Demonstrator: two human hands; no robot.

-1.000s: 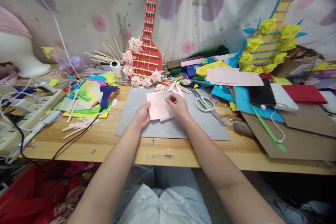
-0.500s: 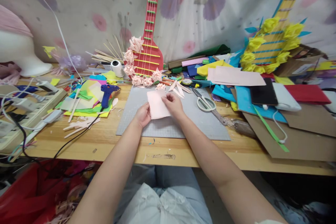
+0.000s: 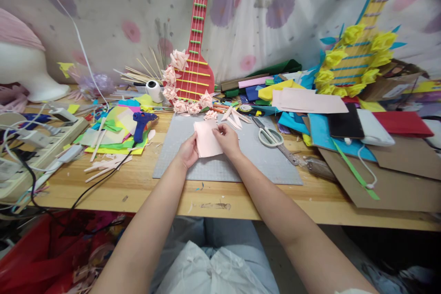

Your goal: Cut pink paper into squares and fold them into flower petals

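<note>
- Left hand (image 3: 188, 152) grips the left edge of a pink paper sheet (image 3: 207, 139), fingers pinched on it.
- Right hand (image 3: 228, 140) pinches the sheet's right edge near the top; fingers closed on the paper.
- Sheet is held just above the grey cutting mat (image 3: 255, 158), roughly mid-mat, tilted slightly; looks folded or doubled, can't tell for sure.
- Mat lies flat on the wooden surface (image 3: 138, 183), near its front edge.
- Scissors (image 3: 272, 138) lie on the mat to the right of the right hand, apart from it.
- Blue glue gun (image 3: 141, 121) sits left of the mat on a pile of coloured paper scraps (image 3: 110, 135).
- Red paper guitar (image 3: 195, 55) leans on the cloth backdrop behind the mat, pink paper flowers (image 3: 172, 73) along its left and lower edge.
- Stack of coloured sheets (image 3: 306, 101) right of the mat; yellow-flowered guitar (image 3: 354, 59) behind it.
</note>
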